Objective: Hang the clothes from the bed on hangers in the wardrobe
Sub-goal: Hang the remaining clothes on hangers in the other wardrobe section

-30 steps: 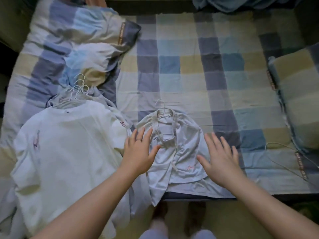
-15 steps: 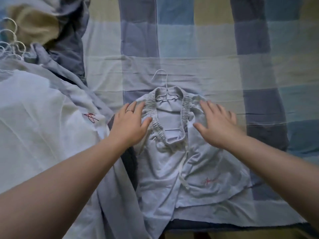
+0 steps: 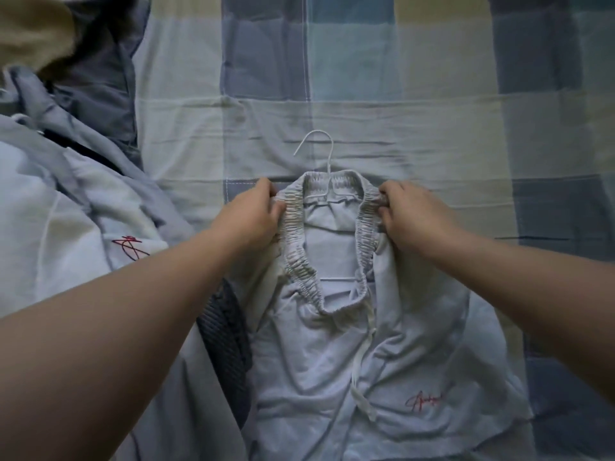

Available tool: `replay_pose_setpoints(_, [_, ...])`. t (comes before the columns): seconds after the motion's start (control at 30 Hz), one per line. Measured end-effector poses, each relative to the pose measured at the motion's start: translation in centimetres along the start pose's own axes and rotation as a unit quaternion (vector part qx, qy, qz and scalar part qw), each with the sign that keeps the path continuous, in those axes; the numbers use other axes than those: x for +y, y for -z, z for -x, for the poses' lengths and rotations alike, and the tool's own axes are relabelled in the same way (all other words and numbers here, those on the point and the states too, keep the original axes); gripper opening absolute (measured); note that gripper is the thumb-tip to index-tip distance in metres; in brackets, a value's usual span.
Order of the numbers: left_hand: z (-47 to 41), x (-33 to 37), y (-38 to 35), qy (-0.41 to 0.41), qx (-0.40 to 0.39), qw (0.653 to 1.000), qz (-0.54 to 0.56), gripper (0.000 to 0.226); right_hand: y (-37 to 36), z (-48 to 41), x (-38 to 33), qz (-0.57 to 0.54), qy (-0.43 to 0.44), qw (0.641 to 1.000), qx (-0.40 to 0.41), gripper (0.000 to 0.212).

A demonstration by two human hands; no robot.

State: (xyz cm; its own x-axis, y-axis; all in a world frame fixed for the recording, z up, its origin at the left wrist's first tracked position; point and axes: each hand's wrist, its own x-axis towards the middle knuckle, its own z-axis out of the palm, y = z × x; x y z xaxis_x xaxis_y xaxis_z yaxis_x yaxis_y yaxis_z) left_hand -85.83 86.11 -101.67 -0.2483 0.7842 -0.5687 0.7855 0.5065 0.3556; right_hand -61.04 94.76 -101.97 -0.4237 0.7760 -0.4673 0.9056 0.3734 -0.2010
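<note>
A pair of pale grey shorts [image 3: 336, 367] with an elastic waistband and a red signature lies flat on the checked bed sheet [image 3: 382, 121]. A white wire hanger [image 3: 324, 161] sits inside the waistband, its hook sticking out towards the far side. My left hand [image 3: 253, 214] grips the waistband's left side. My right hand [image 3: 412, 217] grips its right side. Both hands hold the fabric over the hanger's shoulders.
A pile of white and grey clothes [image 3: 66, 234] with a red mark lies at the left. A dark ribbed garment [image 3: 226, 341] pokes out beside the shorts. A checked pillow [image 3: 50, 34] lies at the far left corner.
Both hands went from lying flat on the shorts to gripping the waistband at each side. The camera has come closer to the bed.
</note>
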Motion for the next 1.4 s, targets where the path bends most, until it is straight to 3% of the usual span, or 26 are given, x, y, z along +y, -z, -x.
replay_pose_setpoints(0.17, [1.7, 1.7, 1.0, 0.005, -0.085, 0.996, 0.032, 0.024, 1.0, 0.7, 0.0, -0.033, -0.017, 0.996, -0.083, 0.031])
replay_pose_setpoints(0.4, [5.9, 3.8, 3.1, -0.023, -0.001, 0.994, 0.110, 0.013, 4.2, 3.2, 0.4, -0.101, -0.012, 0.993, -0.062, 0.012])
replay_pose_setpoints(0.67, [14.4, 8.6, 10.9, -0.045, 0.063, 0.986, 0.148, 0.008, 16.7, 10.7, 0.4, -0.162, 0.020, 0.987, -0.005, 0.011])
replay_pose_setpoints(1.03, [30.4, 20.3, 23.5, -0.190, 0.139, 0.950, 0.203, 0.016, 35.8, 30.2, 0.3, -0.173, 0.001, 0.970, 0.170, 0.019])
replay_pose_setpoints(1.2, [35.8, 25.5, 30.9, -0.312, 0.159, 0.922, 0.167, 0.010, 41.3, 40.0, -0.9, -0.223, -0.007, 0.934, 0.278, 0.022])
replay_pose_setpoints(1.4, [41.3, 33.0, 38.3, -0.447, 0.197, 0.867, 0.095, 0.017, 47.1, 48.7, -2.7, -0.185, -0.043, 0.880, 0.435, 0.012])
